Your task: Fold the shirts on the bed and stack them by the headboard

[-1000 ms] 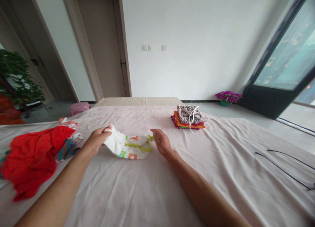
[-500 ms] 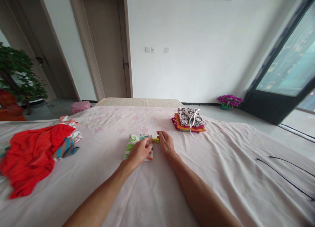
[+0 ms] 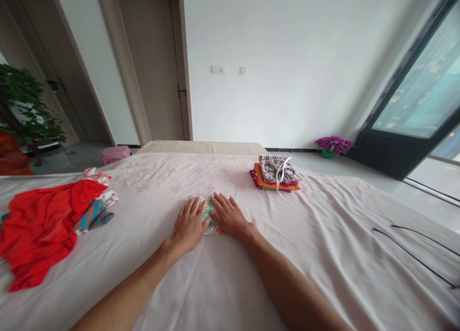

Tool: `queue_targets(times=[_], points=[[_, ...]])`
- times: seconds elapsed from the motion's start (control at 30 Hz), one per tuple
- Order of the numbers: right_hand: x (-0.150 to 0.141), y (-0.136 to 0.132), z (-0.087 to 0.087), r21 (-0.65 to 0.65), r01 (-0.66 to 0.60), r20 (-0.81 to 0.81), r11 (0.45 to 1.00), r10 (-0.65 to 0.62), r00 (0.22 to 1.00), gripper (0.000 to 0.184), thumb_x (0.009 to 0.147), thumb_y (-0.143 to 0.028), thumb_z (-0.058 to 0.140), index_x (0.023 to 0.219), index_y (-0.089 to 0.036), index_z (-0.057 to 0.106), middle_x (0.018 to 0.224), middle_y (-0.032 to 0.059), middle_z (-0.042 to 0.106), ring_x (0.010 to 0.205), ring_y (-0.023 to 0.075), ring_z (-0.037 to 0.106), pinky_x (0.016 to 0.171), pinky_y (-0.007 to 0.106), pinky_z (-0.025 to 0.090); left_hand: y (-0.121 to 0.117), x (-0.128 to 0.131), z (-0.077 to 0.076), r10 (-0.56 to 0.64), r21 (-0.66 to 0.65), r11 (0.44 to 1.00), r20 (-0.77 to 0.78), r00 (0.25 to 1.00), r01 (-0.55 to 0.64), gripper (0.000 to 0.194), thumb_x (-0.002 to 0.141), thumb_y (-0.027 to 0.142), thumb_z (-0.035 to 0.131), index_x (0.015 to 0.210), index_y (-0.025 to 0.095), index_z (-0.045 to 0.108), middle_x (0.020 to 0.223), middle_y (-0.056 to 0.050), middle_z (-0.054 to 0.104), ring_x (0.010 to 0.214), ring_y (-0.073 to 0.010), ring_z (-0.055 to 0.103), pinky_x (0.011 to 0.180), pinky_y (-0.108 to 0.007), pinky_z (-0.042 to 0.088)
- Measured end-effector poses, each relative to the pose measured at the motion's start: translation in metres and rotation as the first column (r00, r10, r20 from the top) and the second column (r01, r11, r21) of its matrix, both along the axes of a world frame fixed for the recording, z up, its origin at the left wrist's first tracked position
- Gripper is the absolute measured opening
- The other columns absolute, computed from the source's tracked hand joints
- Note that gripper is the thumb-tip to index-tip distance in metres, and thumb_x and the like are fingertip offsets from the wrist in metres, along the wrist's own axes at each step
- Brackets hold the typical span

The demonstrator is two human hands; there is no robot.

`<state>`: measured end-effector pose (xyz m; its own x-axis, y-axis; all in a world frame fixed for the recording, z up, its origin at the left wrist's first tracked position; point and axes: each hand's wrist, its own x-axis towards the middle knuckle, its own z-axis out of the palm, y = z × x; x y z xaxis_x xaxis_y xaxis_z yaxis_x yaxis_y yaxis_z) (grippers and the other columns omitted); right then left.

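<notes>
My left hand (image 3: 189,224), my right hand (image 3: 227,217): fingers flat, slightly spread, grasping nothing. Patterned cloth (image 3: 208,210) lies folded on sheet (image 3: 194,292) beneath both hands. Risk: uneven pressure could skew folds; careless lifting could let layers spring open.

A home interior, a brown door (image 3: 153,72) standing beside a white wall (image 3: 276,72), switch plates (image 3: 214,69) dotting it, a leafy plant (image 3: 27,103) standing at left, a pink stool (image 3: 116,154) sitting nearby, potted purple flowers (image 3: 333,145) brightening a corner, a flower-printed cloth (image 3: 323,235) spreading in front
</notes>
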<state>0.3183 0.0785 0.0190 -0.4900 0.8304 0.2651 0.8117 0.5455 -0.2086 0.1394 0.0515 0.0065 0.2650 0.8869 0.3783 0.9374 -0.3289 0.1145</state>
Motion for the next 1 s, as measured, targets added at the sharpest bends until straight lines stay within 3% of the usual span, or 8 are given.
queue_targets(times=[0.13, 0.27, 0.43, 0.5, 0.6, 0.7, 0.87, 1.0], points=[[0.005, 0.004, -0.004, -0.007, 0.065, 0.017, 0.998, -0.064, 0.998, 0.053, 0.102, -0.042, 0.036, 0.151, -0.021, 0.036, 0.157, 0.0101, 0.034, 0.145, 0.0228, 0.031, 0.118, 0.045, 0.022, 0.004, -0.015, -0.006, -0.053, -0.009, 0.999, 0.074, 0.996, 0.054, 0.059, 0.094, 0.045, 0.044, 0.146, 0.018, 0.042, 0.154, -0.015, 0.041, 0.143, -0.0293, 0.035, 0.116, -0.047, 0.031], [0.010, 0.010, 0.001, -0.040, 0.161, -0.066, 0.986, -0.163, 0.984, 0.044, 0.103, -0.035, 0.032, 0.142, -0.021, 0.047, 0.144, 0.0092, 0.053, 0.139, 0.0217, 0.040, 0.114, 0.040, 0.030, 0.006, -0.059, -0.010, 0.115, -0.079, 0.991, 0.157, 0.981, -0.104, 0.056, 0.098, 0.041, 0.030, 0.142, 0.010, 0.044, 0.145, -0.019, 0.050, 0.137, -0.0262, 0.045, 0.114, -0.042, 0.034], [0.016, 0.016, 0.000, -0.007, 0.364, -0.151, 0.931, -0.361, 0.920, 0.042, 0.099, -0.029, 0.039, 0.136, -0.018, 0.055, 0.133, 0.0122, 0.060, 0.122, 0.0251, 0.054, 0.103, 0.037, 0.039, -0.006, -0.123, -0.018, 0.222, 0.005, 0.975, 0.117, 0.968, -0.224, 0.047, 0.094, 0.040, 0.038, 0.129, 0.015, 0.056, 0.135, -0.017, 0.060, 0.131, -0.0281, 0.050, 0.111, -0.045, 0.037], [0.016, 0.018, -0.002, 0.006, 0.399, -0.157, 0.917, -0.393, 0.906, 0.042, 0.097, -0.030, 0.040, 0.134, -0.018, 0.057, 0.128, 0.0124, 0.063, 0.115, 0.0258, 0.057, 0.099, 0.037, 0.041, -0.010, -0.134, -0.020, 0.226, 0.035, 0.972, 0.100, 0.969, -0.231, 0.043, 0.094, 0.038, 0.037, 0.125, 0.016, 0.059, 0.132, -0.016, 0.061, 0.129, -0.0272, 0.052, 0.110, -0.044, 0.038], [0.015, 0.025, -0.001, -0.007, 0.344, -0.132, 0.939, -0.341, 0.931, 0.037, 0.097, -0.030, 0.041, 0.125, -0.020, 0.063, 0.120, 0.0114, 0.067, 0.109, 0.0243, 0.060, 0.094, 0.034, 0.043, -0.013, -0.134, -0.019, 0.237, 0.049, 0.969, 0.071, 0.969, -0.241, 0.041, 0.095, 0.037, 0.037, 0.123, 0.017, 0.059, 0.132, -0.015, 0.061, 0.127, -0.0254, 0.053, 0.109, -0.041, 0.038], [0.008, 0.035, 0.008, -0.158, 0.300, -0.146, 0.941, -0.323, 0.935, 0.033, 0.095, -0.037, 0.044, 0.113, -0.020, 0.066, 0.103, 0.0080, 0.073, 0.096, 0.0219, 0.065, 0.081, 0.030, 0.046, -0.012, -0.128, -0.018, 0.246, 0.059, 0.967, 0.034, 0.969, -0.248, 0.039, 0.093, 0.036, 0.043, 0.124, 0.019, 0.059, 0.134, -0.014, 0.060, 0.129, -0.0250, 0.051, 0.110, -0.040, 0.037], [-0.006, 0.056, 0.029, -0.459, 0.263, -0.168, 0.848, -0.374, 0.912, 0.046, 0.078, -0.052, 0.069, 0.108, -0.017, 0.066, 0.093, 0.0062, 0.072, 0.085, 0.0197, 0.065, 0.068, 0.025, 0.044, -0.010, -0.127, -0.019, 0.241, 0.067, 0.968, -0.014, 0.970, -0.240, 0.041, 0.095, 0.033, 0.041, 0.127, 0.014, 0.059, 0.134, -0.015, 0.059, 0.127, -0.0244, 0.052, 0.109, -0.038, 0.037], [-0.015, 0.063, 0.041, -0.602, 0.202, -0.181, 0.773, -0.379, 0.908, 0.034, 0.068, -0.046, 0.079, 0.078, -0.015, 0.068, 0.068, 0.0012, 0.067, 0.063, 0.0141, 0.060, 0.055, 0.022, 0.041, -0.009, -0.129, -0.021, 0.238, 0.075, 0.969, -0.037, 0.971, -0.235, 0.045, 0.096, 0.035, 0.038, 0.129, 0.012, 0.058, 0.136, -0.014, 0.058, 0.128, -0.0248, 0.050, 0.110, -0.038, 0.035]])
